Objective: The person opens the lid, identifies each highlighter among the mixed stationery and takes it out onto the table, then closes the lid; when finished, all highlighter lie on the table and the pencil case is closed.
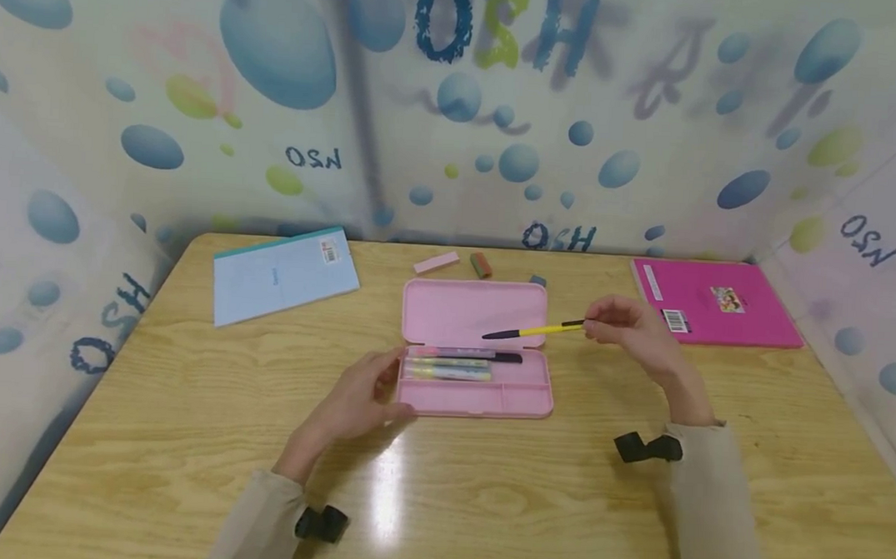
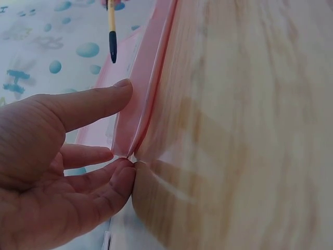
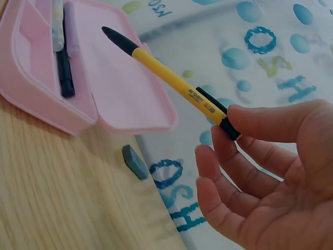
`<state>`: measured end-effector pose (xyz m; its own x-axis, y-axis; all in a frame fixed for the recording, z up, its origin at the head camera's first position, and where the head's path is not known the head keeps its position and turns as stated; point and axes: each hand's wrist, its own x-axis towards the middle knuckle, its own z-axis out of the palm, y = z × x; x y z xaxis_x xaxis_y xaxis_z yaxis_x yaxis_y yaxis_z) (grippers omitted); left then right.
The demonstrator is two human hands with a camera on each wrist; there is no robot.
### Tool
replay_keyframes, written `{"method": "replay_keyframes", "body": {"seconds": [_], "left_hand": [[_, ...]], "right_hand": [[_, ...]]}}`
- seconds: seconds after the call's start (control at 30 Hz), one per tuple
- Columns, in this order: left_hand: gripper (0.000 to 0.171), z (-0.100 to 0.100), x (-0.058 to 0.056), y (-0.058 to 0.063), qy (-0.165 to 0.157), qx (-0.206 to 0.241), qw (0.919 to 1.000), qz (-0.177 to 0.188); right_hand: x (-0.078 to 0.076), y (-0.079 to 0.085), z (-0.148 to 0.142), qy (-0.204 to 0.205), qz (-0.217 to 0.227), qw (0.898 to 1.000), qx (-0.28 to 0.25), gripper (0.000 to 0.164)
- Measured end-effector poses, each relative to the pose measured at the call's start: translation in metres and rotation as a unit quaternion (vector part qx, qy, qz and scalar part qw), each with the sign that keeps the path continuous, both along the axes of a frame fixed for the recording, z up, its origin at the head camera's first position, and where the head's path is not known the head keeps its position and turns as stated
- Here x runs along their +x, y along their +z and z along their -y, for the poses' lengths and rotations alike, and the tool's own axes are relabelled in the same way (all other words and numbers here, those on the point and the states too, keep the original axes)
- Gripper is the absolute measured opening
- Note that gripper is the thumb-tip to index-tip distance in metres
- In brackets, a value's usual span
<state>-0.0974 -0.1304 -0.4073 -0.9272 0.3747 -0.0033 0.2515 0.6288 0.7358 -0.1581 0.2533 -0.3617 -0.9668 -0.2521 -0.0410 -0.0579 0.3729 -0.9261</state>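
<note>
A pink pencil case [image 1: 525, 400] lies with its lid [image 1: 462, 301] folded back, several pens [image 1: 451, 370] in its rear compartment. My left hand [image 1: 356, 396] holds the case's left end, the thumb on the front wall and the fingertips at the corner. Up over the right side of the lid, my right hand [image 1: 633, 333] pinches a yellow and black pen [image 1: 543, 329] between thumb and index finger. The pen [image 3: 171, 78] is held at its black clip end, its black tip pointing left over the case. In the left wrist view, the pen's dark tip [image 2: 113, 47] shows beyond the case.
Behind the case lie a pink block [image 1: 436, 262], an orange and green eraser [image 1: 481, 265] and a small blue-grey eraser [image 3: 135, 162]. A light blue notebook [image 1: 286, 277] lies at the back left, a magenta notebook [image 1: 717, 304] at the back right. A patterned curtain [image 1: 454, 146] borders the table.
</note>
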Motion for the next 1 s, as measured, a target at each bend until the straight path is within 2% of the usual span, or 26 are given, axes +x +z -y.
{"method": "replay_keyframes", "body": {"seconds": [0.3, 0.47, 0.67, 0.73, 0.9, 1.0], "left_hand": [[0.078, -0.002, 0.000, -0.002, 0.000, 0.000, 1.0000, 0.006], [0.078, -0.001, 0.001, 0.001, 0.000, 0.007, 1.0000, 0.004], [0.078, -0.002, 0.000, -0.001, -0.002, 0.007, 1.0000, 0.001], [0.079, -0.002, 0.001, 0.000, 0.004, 0.004, 1.0000, 0.003], [0.081, -0.002, 0.001, 0.001, 0.011, -0.004, 0.9999, 0.012], [0.080, -0.001, 0.001, 0.001, 0.011, -0.004, 0.9998, 0.013]], "right_hand": [[0.009, -0.006, -0.035, -0.025, -0.025, 0.999, -0.006, 0.014], [0.010, -0.008, -0.053, -0.024, -0.026, 0.998, -0.059, 0.006], [0.012, -0.008, -0.072, -0.023, -0.023, 0.992, -0.120, 0.013], [0.012, -0.007, -0.078, -0.025, -0.023, 0.993, -0.112, 0.012], [0.014, -0.008, -0.086, -0.054, -0.025, 0.998, -0.026, 0.006], [0.013, -0.011, -0.087, -0.058, -0.016, 0.998, -0.005, 0.006]]}}
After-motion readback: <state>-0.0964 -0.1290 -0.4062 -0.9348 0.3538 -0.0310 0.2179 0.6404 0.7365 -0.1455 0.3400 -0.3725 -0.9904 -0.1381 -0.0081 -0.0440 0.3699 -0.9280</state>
